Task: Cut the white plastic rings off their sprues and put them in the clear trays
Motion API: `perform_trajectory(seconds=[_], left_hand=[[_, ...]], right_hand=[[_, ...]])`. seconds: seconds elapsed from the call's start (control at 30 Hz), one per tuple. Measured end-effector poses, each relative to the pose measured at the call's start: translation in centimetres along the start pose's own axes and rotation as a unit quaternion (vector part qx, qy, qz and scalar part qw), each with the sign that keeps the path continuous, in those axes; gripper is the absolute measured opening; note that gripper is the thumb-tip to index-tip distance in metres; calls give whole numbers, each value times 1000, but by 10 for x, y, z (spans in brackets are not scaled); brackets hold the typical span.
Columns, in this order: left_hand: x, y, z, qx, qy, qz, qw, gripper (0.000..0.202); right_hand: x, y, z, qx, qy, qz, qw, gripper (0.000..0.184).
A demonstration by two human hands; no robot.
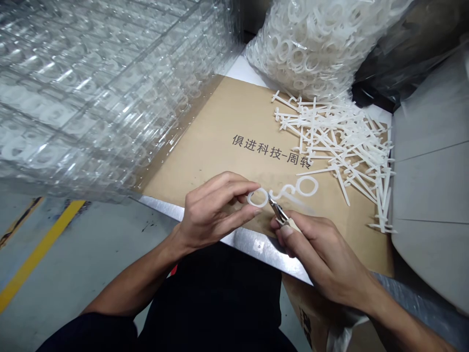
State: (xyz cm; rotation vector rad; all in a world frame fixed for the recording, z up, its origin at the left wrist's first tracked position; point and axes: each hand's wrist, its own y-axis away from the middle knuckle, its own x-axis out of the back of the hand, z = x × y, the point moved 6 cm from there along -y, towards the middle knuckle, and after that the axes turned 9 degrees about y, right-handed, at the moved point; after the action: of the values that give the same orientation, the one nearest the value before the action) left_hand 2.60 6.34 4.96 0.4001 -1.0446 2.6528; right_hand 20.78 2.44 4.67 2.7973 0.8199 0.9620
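Note:
Between thumb and fingers, my left hand [216, 208] pinches a white plastic ring [249, 201]. A curved white runner [287, 191] extends from near that ring to a second ring [307, 187] on its far side. My right hand [311, 244] is wrapped round cutting pliers [279, 213] with pale handles. Their jaw tips are at the gap between the held ring and the runner; whether the plastic is still joined there I cannot tell. Both hands are over the front edge of a brown cardboard sheet [205, 132] with printed characters.
A pile of white plastic runners [337, 142] lies on the cardboard's right side. Behind it stands a clear bag of white rings [300, 49]. Stacked clear trays [102, 88] with rings fill the left. A grey bin-like surface [432, 181] borders the right, and a metal table edge [256, 244] runs in front.

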Motion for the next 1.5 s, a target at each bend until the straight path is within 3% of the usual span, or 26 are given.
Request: perform_trajectory(seconds=[0.3,0.57,0.77,0.97,1.5], left_hand=[[-1,0,-2,8,-7,8,1000,26],[2,-1,0,-6,-20,18,1000,28],[-4,-1,6,-4,-1,-34,999,31],[-16,1,12,34,56,-49,997,33],[-25,3,12,43,81,-60,994,36]], right_hand=[[-5,-1,13,-37,-24,-2,999,42],[-9,-1,30,-76,-215,23,973,37],[-9,-4,29,-45,-345,87,934,26],[-9,-4,30,-50,-365,145,918,24],[-11,-3,32,-45,-399,135,906,23]])
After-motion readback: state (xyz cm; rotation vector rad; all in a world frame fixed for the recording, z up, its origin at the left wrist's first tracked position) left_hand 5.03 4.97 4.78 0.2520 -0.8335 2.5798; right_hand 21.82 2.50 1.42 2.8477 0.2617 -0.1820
